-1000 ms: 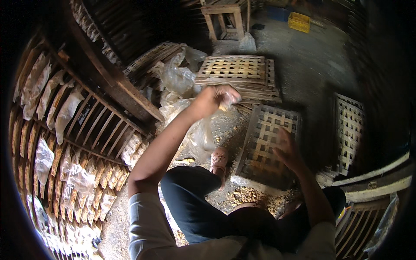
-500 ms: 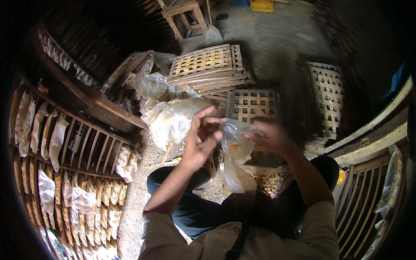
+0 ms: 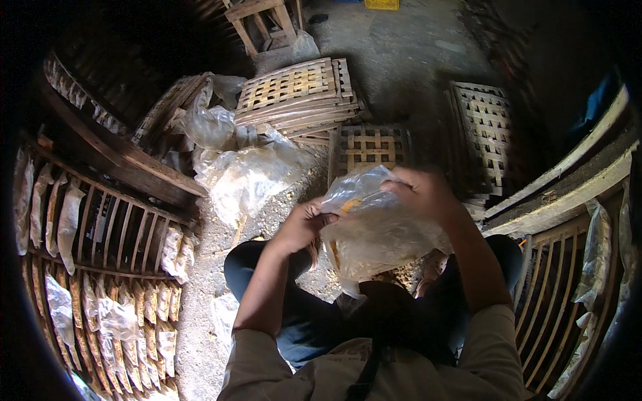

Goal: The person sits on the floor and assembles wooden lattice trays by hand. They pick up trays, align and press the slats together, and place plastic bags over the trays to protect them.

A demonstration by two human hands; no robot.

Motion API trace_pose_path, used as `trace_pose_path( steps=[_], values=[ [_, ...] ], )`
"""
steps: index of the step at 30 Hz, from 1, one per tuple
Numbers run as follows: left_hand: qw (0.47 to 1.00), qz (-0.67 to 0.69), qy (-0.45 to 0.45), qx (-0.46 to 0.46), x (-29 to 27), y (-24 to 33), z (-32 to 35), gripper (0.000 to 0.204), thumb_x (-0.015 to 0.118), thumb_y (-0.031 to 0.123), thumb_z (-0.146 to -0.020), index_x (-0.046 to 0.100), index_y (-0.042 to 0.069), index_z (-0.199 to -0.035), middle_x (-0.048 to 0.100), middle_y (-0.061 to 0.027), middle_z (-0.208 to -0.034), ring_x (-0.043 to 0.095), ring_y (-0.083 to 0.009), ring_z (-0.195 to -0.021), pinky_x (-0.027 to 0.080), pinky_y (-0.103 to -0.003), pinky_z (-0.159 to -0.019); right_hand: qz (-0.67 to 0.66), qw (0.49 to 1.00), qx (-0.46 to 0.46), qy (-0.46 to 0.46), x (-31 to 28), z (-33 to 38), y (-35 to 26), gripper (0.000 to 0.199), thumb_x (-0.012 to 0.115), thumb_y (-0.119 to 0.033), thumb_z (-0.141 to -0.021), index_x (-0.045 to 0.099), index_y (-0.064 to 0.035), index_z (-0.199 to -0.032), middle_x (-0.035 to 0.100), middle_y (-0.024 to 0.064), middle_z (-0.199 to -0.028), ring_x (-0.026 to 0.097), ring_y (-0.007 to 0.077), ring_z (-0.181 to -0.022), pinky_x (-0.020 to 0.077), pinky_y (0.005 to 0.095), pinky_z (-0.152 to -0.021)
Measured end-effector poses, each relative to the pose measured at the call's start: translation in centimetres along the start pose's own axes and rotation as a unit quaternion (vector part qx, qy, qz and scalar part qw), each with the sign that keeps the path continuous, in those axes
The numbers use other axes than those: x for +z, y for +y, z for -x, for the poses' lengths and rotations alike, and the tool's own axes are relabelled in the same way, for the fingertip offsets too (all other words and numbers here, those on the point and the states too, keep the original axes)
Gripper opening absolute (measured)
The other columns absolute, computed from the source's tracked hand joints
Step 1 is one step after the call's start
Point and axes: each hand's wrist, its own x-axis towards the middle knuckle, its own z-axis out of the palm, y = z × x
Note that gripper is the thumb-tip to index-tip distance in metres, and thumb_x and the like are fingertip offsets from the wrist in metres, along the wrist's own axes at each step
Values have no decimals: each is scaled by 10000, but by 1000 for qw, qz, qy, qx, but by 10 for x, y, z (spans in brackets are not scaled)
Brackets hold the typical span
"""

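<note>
I hold a clear plastic bag (image 3: 374,234) in front of my chest, with something pale and orange-tinted inside it. My left hand (image 3: 302,224) grips the bag's left edge. Over the top right corner my right hand (image 3: 422,192) is closed on the plastic. The bag hangs above my dark trousers (image 3: 294,314). On the ground ahead, a pile of empty clear bags (image 3: 244,170) lies to the left of my hands.
Woven bamboo trays are stacked ahead (image 3: 294,90), one lies flat just beyond my hands (image 3: 371,147) and another to the right (image 3: 485,134). A slatted rack (image 3: 100,234) holding several filled bags curves along my left. Another rack (image 3: 568,281) stands at my right. A wooden stool (image 3: 257,20) is far ahead.
My left hand came back from the bag pile and my right hand rose from the flat tray. Both now hold one plastic bag, drawn closer to my chest.
</note>
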Motion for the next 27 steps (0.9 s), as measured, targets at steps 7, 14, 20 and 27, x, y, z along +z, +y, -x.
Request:
trace_pose_path(
  steps=[7, 14, 20, 27],
  values=[
    [993, 86, -54, -61, 21, 9, -16, 391, 637, 263, -891, 575, 42, -1207, 636, -27, -1052, 548, -121, -1008, 419, -286, -892, 59, 995, -2, -83, -10, -3, 8, 235, 624, -248, -861, 652, -36, -959, 663, 125, -802, 642, 229, -693, 485, 302, -663],
    [948, 258, -15, -187, 51, -14, -24, 574, 386, 487, -965, 482, 31, -1301, 544, -127, -1208, 509, -202, -1120, 423, -312, -915, 362, 903, -112, 204, 41, 13, 4, 421, 588, -306, -872, 520, -99, -1232, 529, 182, -1227, 520, 323, -1114, 396, 481, -945],
    [862, 483, -94, -118, 45, -27, -17, 573, 344, 454, -982, 387, 36, -1372, 422, -131, -1368, 409, -236, -1255, 393, -347, -991, 294, 954, 3, -56, 108, 88, -2, 539, 570, -383, -855, 501, -30, -1257, 427, 220, -1347, 352, 369, -1294, 150, 602, -1069],
    [917, 368, 16, -154, 38, -44, -14, 495, 420, 367, -975, 468, -17, -1282, 486, -183, -1321, 473, -277, -1222, 393, -388, -994, 272, 954, 106, -71, 83, 112, 22, 490, 583, -397, -856, 577, -7, -1151, 545, 213, -1186, 421, 369, -1210, 241, 560, -1038]
  ],
)
